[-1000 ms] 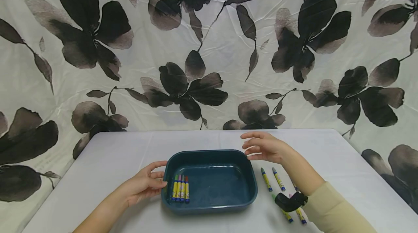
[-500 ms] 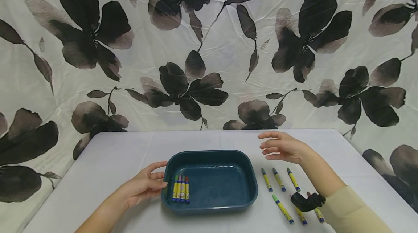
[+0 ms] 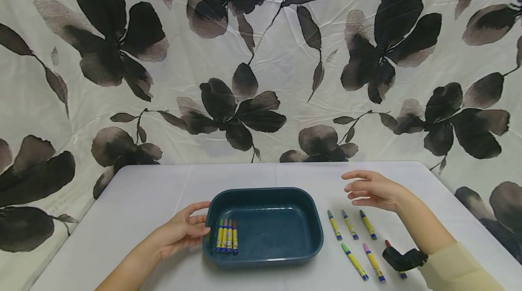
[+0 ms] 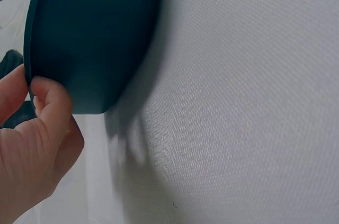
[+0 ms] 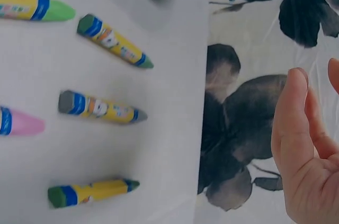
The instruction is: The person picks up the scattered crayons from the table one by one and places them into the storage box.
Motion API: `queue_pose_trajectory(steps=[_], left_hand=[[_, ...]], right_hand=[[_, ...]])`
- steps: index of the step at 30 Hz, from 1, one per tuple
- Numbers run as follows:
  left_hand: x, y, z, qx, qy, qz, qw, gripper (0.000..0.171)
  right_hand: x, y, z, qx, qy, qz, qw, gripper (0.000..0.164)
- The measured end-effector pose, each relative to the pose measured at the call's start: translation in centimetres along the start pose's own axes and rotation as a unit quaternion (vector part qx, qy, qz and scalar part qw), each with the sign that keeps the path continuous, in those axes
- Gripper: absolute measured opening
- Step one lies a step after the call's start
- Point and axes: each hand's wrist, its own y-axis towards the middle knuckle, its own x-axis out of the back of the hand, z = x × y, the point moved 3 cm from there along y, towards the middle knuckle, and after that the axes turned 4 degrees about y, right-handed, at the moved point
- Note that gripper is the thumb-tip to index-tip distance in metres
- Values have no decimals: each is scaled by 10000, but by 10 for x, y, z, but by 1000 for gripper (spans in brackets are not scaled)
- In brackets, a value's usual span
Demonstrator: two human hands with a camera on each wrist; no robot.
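A dark teal rectangular basin (image 3: pixel 277 254) stands on the table. My left hand (image 3: pixel 175 233) grips its left rim; in the left wrist view the fingers (image 4: pixel 53 99) pinch that rim. Inside the basin, several crayons (image 3: pixel 227 236) lie side by side at the left end. My right hand (image 3: pixel 375 190) hovers with loosely spread fingers beyond the loose crayons, holding nothing. These lie in two rows right of the basin: a green-tipped crayon (image 3: pixel 368 225) and others at the back, a light green crayon (image 3: pixel 355 262), a pink crayon (image 3: pixel 374 262) and a red-tipped crayon (image 3: pixel 388 243), partly hidden by the wrist strap, in front.
White cloth covers the table (image 3: pixel 163 182). Behind its far edge hangs a floral curtain (image 3: pixel 261 55). A black strap (image 3: pixel 403 259) circles my right wrist, below a pale yellow sleeve (image 3: pixel 458 266).
My right hand has moved away from the basin's right rim, to the right, revealing more of the loose crayons. The left hand stays on the basin, which has barely shifted in view.
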Motion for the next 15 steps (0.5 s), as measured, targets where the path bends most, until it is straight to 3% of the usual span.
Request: queue_pose_trajectory(steps=[5,15], left_hand=[[0,0,0,9,-6,-50,10000,79],[-1,-1,0,5,26,-96,10000,80]], right_hand=[[13,-4,-7,-18,-84,27,10000,22],[28,-9,-25,-280,-227,-341,9988,35]])
